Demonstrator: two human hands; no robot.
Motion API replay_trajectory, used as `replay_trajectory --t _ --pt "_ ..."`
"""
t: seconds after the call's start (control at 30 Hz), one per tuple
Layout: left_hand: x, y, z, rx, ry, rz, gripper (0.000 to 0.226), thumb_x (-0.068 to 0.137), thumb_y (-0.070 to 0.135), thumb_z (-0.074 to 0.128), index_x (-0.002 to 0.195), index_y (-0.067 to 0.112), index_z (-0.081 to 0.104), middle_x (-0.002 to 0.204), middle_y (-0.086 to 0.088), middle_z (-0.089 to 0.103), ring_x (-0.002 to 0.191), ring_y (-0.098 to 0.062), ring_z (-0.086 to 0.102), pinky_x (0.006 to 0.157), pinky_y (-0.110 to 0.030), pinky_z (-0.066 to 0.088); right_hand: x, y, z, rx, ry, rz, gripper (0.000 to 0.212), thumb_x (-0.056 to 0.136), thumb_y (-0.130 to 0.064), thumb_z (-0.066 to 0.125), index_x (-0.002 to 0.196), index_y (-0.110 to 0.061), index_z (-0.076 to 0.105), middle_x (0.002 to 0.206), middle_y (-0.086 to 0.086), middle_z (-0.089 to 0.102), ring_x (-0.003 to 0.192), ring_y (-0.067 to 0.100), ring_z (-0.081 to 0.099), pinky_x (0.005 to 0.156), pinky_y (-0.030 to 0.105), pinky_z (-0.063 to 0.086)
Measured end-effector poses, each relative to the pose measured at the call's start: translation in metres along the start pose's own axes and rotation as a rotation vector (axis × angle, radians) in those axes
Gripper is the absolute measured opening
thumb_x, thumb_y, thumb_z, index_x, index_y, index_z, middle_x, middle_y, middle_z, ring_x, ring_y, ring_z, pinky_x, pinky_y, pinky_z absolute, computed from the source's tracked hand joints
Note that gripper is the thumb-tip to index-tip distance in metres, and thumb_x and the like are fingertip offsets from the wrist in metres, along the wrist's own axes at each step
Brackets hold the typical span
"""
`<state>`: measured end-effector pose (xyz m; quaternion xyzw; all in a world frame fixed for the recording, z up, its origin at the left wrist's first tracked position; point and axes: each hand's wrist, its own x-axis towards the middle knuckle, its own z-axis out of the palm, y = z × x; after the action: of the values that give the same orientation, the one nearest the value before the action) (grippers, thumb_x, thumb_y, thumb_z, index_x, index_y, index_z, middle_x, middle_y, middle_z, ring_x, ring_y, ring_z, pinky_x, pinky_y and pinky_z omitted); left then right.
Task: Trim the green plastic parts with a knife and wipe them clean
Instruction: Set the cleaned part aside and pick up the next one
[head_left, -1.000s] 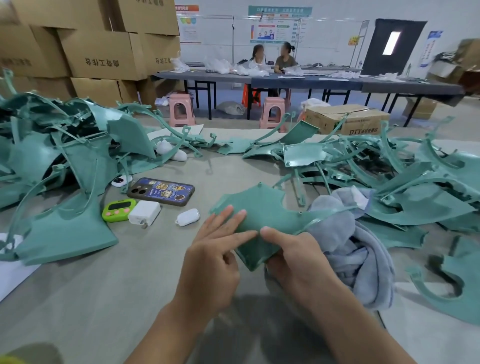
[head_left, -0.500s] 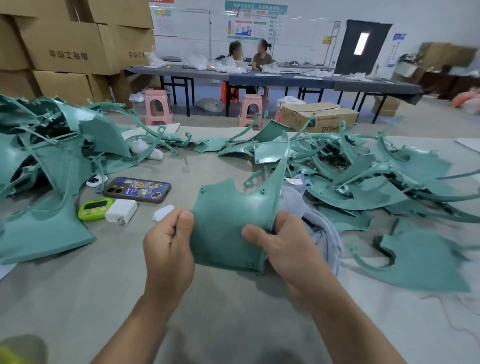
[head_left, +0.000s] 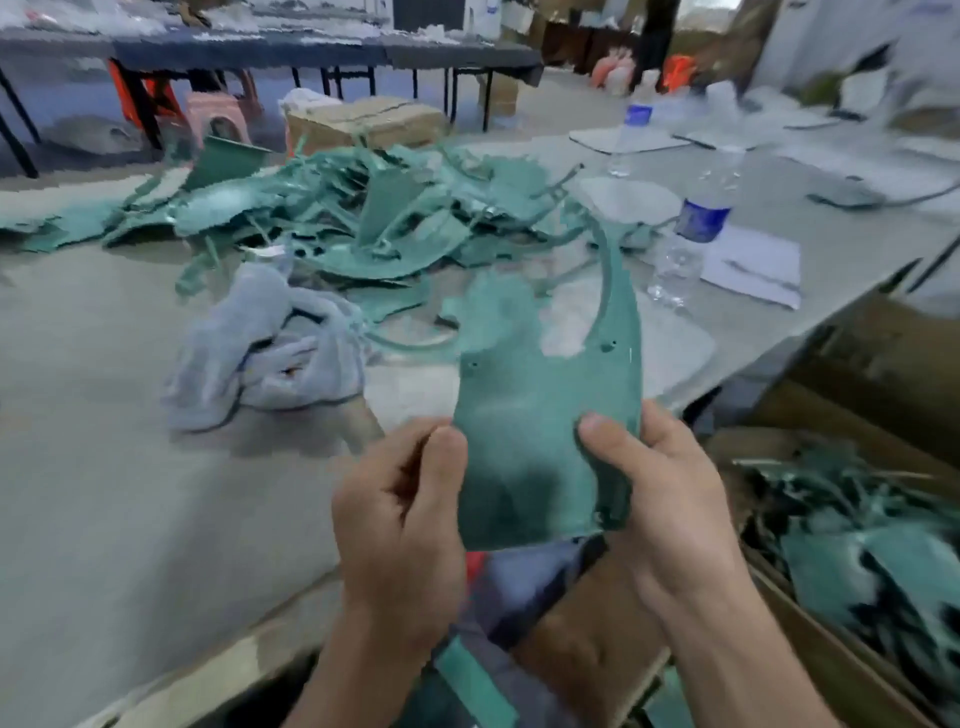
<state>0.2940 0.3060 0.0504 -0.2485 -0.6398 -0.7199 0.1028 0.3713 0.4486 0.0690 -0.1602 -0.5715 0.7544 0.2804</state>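
Note:
I hold one green plastic part (head_left: 535, 415) upright in front of me, over the table's near right corner. My left hand (head_left: 402, 499) pinches its left edge with the thumb on the front. My right hand (head_left: 660, 483) grips its right edge, thumb across the front face. The part has a thin curved arm rising from its upper right. A crumpled grey cloth (head_left: 265, 353) lies on the table to the left. No knife is visible. The frame is blurred.
A heap of green plastic parts (head_left: 374, 223) covers the table's far middle. Two water bottles (head_left: 685, 234) and white sheets (head_left: 753, 265) stand at the right. A cardboard box (head_left: 852, 540) holding green parts sits below the table's right edge.
The view has swung right. The part, held in both hands, has moved from above the table's middle toward its right corner, near the box. The phone and timer are out of view.

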Motion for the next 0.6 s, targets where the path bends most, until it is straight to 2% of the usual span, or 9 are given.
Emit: replay_trajectory --t 0.07,0.13,0.2,0.27,0.33,0.37,0.47,0.53,0.6 --pt "-0.033 0.001 0.032 -0.029 -0.206 -0.096 0.013 0.086 0.032 0.059 0.079 0.022 0.064 0.064 0.010 0.058 0.056 -0.007 0.050 0.049 -0.023 0.042 -0.026 0.006 -0.047 0.023 0.166 0.062 0.024 0.081 -0.019 0.068 0.102 -0.019 0.080 0.105 0.014 0.078 0.091 0.030 0.076 0.073 0.039 0.062" --pt "-0.063 0.000 0.061 0.007 -0.409 -0.176 0.012 0.081 0.033 0.059 0.087 0.025 0.067 0.069 0.007 0.064 0.060 -0.010 0.056 0.052 -0.025 0.046 -0.051 0.016 -0.088 0.043 0.335 0.136 0.020 0.088 -0.018 0.067 0.103 -0.020 0.080 0.109 0.013 0.077 0.097 0.032 0.075 0.080 0.044 0.063" --pt "-0.091 -0.011 0.089 0.111 -0.592 -0.231 0.015 0.076 0.030 0.059 0.088 0.037 0.065 0.072 0.014 0.066 0.063 -0.003 0.059 0.054 -0.013 0.041 -0.077 0.028 -0.125 0.053 0.532 0.188 0.022 0.095 -0.012 0.062 0.095 -0.022 0.082 0.104 0.011 0.079 0.090 0.028 0.077 0.070 0.037 0.063" --pt "-0.117 -0.031 0.113 0.172 -0.824 -0.356 0.038 0.069 0.023 0.058 0.093 0.052 0.063 0.080 0.025 0.070 0.072 0.004 0.064 0.059 -0.009 0.043 -0.104 0.046 -0.159 0.056 0.709 0.286 0.026 0.098 -0.010 0.059 0.090 -0.019 0.082 0.097 0.008 0.080 0.081 0.023 0.077 0.060 0.032 0.060" --pt "-0.147 -0.058 0.129 0.178 -1.027 -0.579 0.057 0.065 0.013 0.056 0.105 0.053 0.065 0.088 0.020 0.075 0.080 -0.004 0.071 0.069 -0.020 0.054 -0.131 0.068 -0.189 0.027 0.827 0.446 0.019 0.099 -0.012 0.060 0.096 -0.012 0.078 0.089 0.007 0.080 0.074 0.023 0.077 0.054 0.031 0.057" --pt "-0.163 -0.074 0.133 0.202 -1.083 -0.672 0.059 0.067 0.008 0.056 0.110 0.048 0.067 0.090 0.014 0.076 0.081 -0.010 0.073 0.069 -0.028 0.057 -0.143 0.081 -0.202 0.010 0.869 0.528 0.014 0.099 -0.012 0.061 0.099 -0.010 0.075 0.085 0.007 0.080 0.071 0.024 0.077 0.052 0.031 0.056" --pt "-0.200 -0.115 0.138 0.235 -1.122 -0.903 0.057 0.076 -0.003 0.059 0.122 0.030 0.070 0.103 0.002 0.077 0.083 -0.015 0.074 0.063 -0.029 0.057 -0.164 0.121 -0.238 -0.033 0.950 0.695 0.011 0.095 -0.016 0.068 0.101 -0.007 0.067 0.077 0.008 0.078 0.066 0.027 0.075 0.050 0.030 0.054" --pt "-0.212 -0.128 0.144 0.217 -1.168 -0.953 0.060 0.068 0.009 0.060 0.124 0.027 0.067 0.113 0.003 0.075 0.092 -0.014 0.073 0.071 -0.030 0.055 -0.164 0.140 -0.259 0.006 1.021 0.709 0.015 0.093 -0.018 0.072 0.101 -0.007 0.066 0.083 0.012 0.078 0.072 0.030 0.074 0.051 0.032 0.054" --pt "-0.213 -0.134 0.149 0.258 -1.210 -0.905 0.072 0.058 0.026 0.060 0.130 0.031 0.062 0.122 0.012 0.069 0.101 0.001 0.067 0.087 -0.023 0.053 -0.163 0.161 -0.277 0.088 1.089 0.674 0.016 0.093 -0.019 0.072 0.101 -0.007 0.067 0.092 0.012 0.076 0.082 0.031 0.072 0.057 0.036 0.056"
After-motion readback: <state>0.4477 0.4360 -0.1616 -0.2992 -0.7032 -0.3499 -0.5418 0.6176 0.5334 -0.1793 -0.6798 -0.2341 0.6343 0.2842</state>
